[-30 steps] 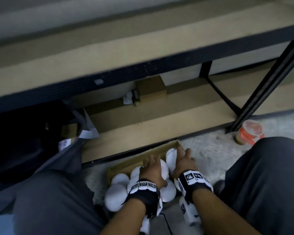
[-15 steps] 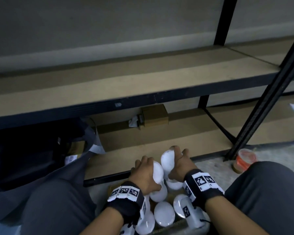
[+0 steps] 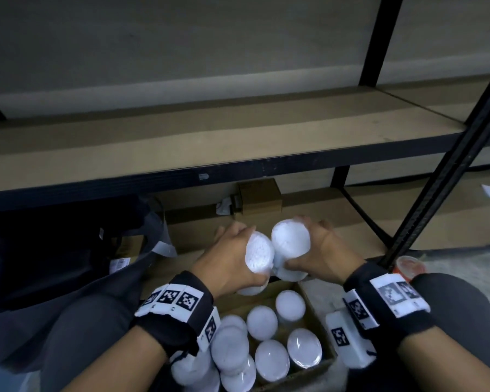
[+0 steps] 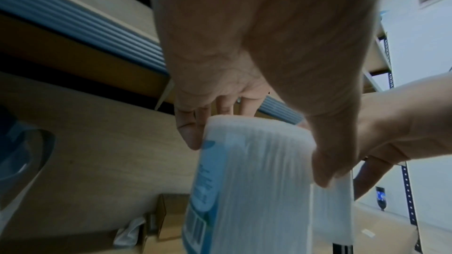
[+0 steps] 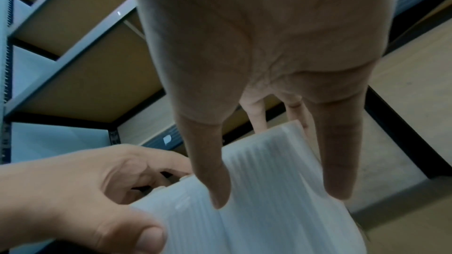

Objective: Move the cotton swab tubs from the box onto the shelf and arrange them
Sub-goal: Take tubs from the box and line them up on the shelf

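Head view: both hands hang above the cardboard box (image 3: 316,295), each wrapped round one cotton swab tub. The left hand (image 3: 227,264) curls its fingers and thumb round the left tub (image 3: 259,251); the right hand (image 3: 323,256) does the same with the right tub (image 3: 290,240). The two tubs touch side by side between the hands, lids tilted back toward the camera, long axes leaning from near and low to far and high. More tubs (image 3: 272,360) stand upright in the box, near the person's knees.

The shelf board (image 3: 181,148) lies farther off and higher than both hands, with its dark front rail (image 3: 238,171) between the tubs and the board. So the carry, as I judge it, must go up and away over that rail, then tip each tub upright. Neither hand looks clearly nearer the board. A lower board (image 3: 309,219) sits just beyond the hands; which level is meant I cannot tell.
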The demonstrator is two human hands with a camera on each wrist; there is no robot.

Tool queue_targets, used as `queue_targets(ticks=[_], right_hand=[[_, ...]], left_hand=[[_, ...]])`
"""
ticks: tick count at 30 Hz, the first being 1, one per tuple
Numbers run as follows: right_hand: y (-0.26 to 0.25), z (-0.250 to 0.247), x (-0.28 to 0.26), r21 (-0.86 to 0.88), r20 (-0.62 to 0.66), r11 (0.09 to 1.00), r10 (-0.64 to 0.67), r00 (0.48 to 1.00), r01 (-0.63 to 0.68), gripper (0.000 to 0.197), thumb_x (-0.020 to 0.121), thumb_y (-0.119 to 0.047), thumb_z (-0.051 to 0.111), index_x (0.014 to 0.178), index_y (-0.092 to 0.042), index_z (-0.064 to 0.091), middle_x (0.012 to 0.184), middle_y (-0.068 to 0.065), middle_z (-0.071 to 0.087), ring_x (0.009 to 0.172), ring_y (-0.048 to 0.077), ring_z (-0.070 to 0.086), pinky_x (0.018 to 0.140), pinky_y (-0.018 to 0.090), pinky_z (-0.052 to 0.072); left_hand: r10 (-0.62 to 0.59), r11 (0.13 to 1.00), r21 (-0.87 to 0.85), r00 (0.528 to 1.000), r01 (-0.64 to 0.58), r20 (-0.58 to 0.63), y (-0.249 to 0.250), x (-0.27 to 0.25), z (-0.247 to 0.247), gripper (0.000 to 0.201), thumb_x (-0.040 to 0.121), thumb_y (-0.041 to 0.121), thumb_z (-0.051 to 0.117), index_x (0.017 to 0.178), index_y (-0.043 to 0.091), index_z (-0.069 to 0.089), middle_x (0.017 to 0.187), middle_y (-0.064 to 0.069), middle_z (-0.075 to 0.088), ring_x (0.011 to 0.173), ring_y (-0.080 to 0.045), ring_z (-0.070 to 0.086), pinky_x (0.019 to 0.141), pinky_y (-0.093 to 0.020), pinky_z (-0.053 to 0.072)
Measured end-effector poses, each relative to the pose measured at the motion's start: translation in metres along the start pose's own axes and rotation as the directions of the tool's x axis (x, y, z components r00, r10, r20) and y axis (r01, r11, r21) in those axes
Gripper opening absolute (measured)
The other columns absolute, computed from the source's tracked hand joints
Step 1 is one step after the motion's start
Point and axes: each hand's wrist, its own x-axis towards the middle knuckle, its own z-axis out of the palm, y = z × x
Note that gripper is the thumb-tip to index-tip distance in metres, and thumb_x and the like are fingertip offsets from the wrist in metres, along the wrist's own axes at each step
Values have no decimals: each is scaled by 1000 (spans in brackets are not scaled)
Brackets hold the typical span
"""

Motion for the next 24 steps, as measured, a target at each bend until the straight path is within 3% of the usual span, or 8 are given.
queue_targets(ticks=[4,9,13,15,17,21,24], right_hand=[[-12,-33,-5,-27,-72,999,-50,996,48,96,53,-59,79,138,-43,37,130,0,44,111,20,53,93,32,47],[-30,-77,-9,-76,-173,992,-112,978,101,99,50,-70,73,138,-39,43,130,0,52,116,19,51,93,33,47],[-49,-115,-8,-86,-251,989,-140,958,122,99,44,-75,71,134,-44,44,125,-3,52,109,18,54,90,33,49],[-59,-132,-6,-85,-281,985,-169,945,151,98,44,-74,72,133,-43,46,125,-3,54,108,18,55,91,35,50],[-69,-149,-4,-95,-287,980,-196,938,176,89,54,-62,79,133,-37,49,125,-4,56,110,18,54,90,35,49],[-83,-174,8,-117,-328,979,-197,924,167,84,61,-54,82,135,-30,50,121,-6,57,107,17,54,73,26,46],[-90,-185,20,-110,-359,981,-188,914,158,85,58,-55,82,134,-31,51,123,-6,59,109,17,55,82,30,46]], left_hand=[[52,999,11,996,-52,-66,13,2,-31,101,67,57,73,152,23,30,140,9,31,122,-15,31,104,-29,37],[107,993,58,985,-100,-137,30,7,-79,98,63,61,70,148,25,37,140,7,36,122,-17,36,106,-37,39],[148,988,85,965,-132,-216,44,16,-119,87,58,66,66,136,30,49,129,5,46,119,-19,43,101,-39,43],[168,983,116,953,-143,-254,50,22,-138,82,57,67,64,130,33,53,125,4,49,116,-20,47,98,-40,46],[171,982,129,948,-141,-267,56,30,-156,80,57,67,64,127,31,55,125,3,50,114,-20,48,95,-40,47],[167,982,133,947,-135,-275,65,47,-184,73,56,66,67,119,28,60,118,4,52,104,-18,53,87,-38,52],[157,983,132,948,-125,-276,68,61,-199,58,62,58,73,111,27,63,111,5,55,98,-18,55,81,-34,52]])
